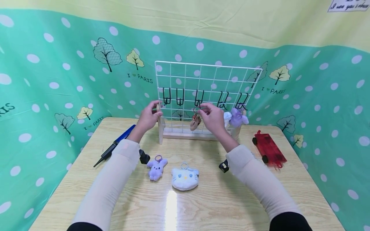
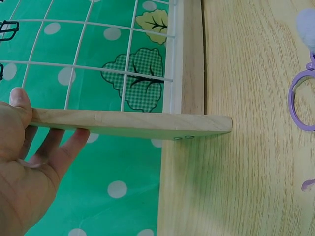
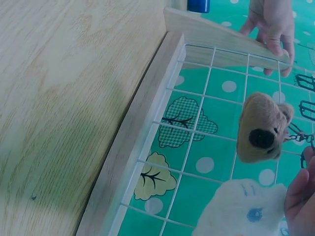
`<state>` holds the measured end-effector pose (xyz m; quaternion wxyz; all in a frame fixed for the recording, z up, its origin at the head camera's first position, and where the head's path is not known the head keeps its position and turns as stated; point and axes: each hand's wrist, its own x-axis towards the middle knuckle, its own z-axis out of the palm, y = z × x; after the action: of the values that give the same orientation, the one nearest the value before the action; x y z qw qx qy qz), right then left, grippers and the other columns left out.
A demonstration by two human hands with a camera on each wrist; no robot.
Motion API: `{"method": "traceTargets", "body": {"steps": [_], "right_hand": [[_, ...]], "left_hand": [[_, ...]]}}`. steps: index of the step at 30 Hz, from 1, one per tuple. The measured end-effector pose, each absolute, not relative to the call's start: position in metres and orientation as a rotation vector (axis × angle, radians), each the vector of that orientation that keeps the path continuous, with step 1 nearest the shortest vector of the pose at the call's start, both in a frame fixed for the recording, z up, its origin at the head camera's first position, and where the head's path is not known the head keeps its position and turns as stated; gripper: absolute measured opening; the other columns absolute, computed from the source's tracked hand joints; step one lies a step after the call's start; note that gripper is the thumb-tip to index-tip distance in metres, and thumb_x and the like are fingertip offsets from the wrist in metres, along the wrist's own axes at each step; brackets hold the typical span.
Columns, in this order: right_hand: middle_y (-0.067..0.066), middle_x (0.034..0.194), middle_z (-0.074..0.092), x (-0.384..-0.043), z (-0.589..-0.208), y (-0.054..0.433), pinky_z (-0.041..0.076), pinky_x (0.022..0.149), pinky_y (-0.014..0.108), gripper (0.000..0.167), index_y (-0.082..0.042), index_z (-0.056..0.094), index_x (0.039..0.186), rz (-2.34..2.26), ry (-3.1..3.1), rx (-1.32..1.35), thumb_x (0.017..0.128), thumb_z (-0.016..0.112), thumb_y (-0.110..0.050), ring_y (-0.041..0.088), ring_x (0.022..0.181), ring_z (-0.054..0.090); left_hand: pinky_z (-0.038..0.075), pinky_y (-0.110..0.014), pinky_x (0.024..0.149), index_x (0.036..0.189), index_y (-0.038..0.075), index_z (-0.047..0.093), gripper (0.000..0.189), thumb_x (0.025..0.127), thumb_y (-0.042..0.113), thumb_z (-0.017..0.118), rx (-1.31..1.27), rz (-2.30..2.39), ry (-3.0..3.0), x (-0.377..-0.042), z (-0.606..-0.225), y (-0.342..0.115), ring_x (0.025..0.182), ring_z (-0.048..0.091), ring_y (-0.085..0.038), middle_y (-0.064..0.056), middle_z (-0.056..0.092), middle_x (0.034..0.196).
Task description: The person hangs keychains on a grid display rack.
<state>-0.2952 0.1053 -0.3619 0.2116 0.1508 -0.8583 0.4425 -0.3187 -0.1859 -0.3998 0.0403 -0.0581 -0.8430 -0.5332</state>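
While the right hand (image 1: 212, 117) pinches the brown plush (image 1: 195, 123) by its ring (image 1: 194, 109), just below the middle hook (image 1: 196, 97), the left hand (image 1: 148, 118) grips the wooden side post (image 1: 161, 132) of the wire rack (image 1: 188, 135) at nine o'clock. If that pinch slips or the ring snags, plush could drop; hung white plush (image 1: 227, 119) and purple plush (image 1: 237, 118) crowd the right grip at three. Tabletop (image 1: 214, 202): lavender plush (image 1: 156, 170) near seven, white cat plush (image 1: 185, 179) at six, red toy (image 1: 269, 149) at four, blue-black tool (image 1: 118, 141) at eight, none blocking.
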Motion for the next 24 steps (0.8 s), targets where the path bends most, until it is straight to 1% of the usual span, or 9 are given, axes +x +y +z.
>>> {"method": "traceTargets", "body": {"steps": [4,9,16,19,24], "right_hand": [[0.013,0.095,0.079,-0.2977,-0.3635,0.1016,0.059,0.062,0.027,0.018,-0.006,0.074,0.110,1.237,-2.379,0.383,0.092,0.076,-0.010,0.024,0.079,0.074],[0.013,0.096,0.079,-0.2996,-0.3649,0.0986,0.060,0.058,0.026,0.018,-0.006,0.074,0.109,1.236,-2.392,0.346,0.092,0.076,-0.010,0.023,0.079,0.075],[0.012,0.097,0.079,-0.3003,-0.3652,0.0993,0.061,0.061,0.027,0.018,-0.007,0.074,0.109,1.250,-2.399,0.349,0.092,0.075,-0.011,0.021,0.080,0.075],[0.012,0.097,0.079,-0.2979,-0.3635,0.1011,0.059,0.059,0.025,0.018,-0.007,0.073,0.110,1.274,-2.396,0.366,0.093,0.075,-0.013,0.021,0.079,0.073],[0.012,0.094,0.079,-0.2917,-0.3612,0.1059,0.052,0.060,0.020,0.018,-0.006,0.074,0.110,1.267,-2.373,0.391,0.093,0.075,-0.013,0.021,0.076,0.070]], "left_hand": [[0.062,-0.044,0.095,0.150,0.025,0.045,0.051,0.102,0.014,0.060,-0.185,-1.633,-2.578,-0.3187,-0.4008,-0.1862,0.137,0.053,-0.035,-0.008,0.049,0.155],[0.062,-0.044,0.094,0.150,0.024,0.045,0.051,0.102,0.013,0.061,-0.201,-1.628,-2.572,-0.3189,-0.4023,-0.1864,0.137,0.054,-0.034,-0.006,0.051,0.153],[0.062,-0.044,0.093,0.149,0.025,0.046,0.051,0.102,0.015,0.061,-0.200,-1.650,-2.569,-0.3201,-0.4029,-0.1870,0.136,0.055,-0.033,-0.007,0.051,0.153],[0.062,-0.045,0.093,0.150,0.024,0.045,0.051,0.102,0.015,0.061,-0.196,-1.663,-2.567,-0.3205,-0.4028,-0.1871,0.135,0.055,-0.034,-0.008,0.050,0.153],[0.062,-0.045,0.094,0.150,0.023,0.045,0.052,0.102,0.016,0.061,-0.193,-1.672,-2.567,-0.3205,-0.4019,-0.1880,0.136,0.054,-0.034,-0.008,0.050,0.153]]}}
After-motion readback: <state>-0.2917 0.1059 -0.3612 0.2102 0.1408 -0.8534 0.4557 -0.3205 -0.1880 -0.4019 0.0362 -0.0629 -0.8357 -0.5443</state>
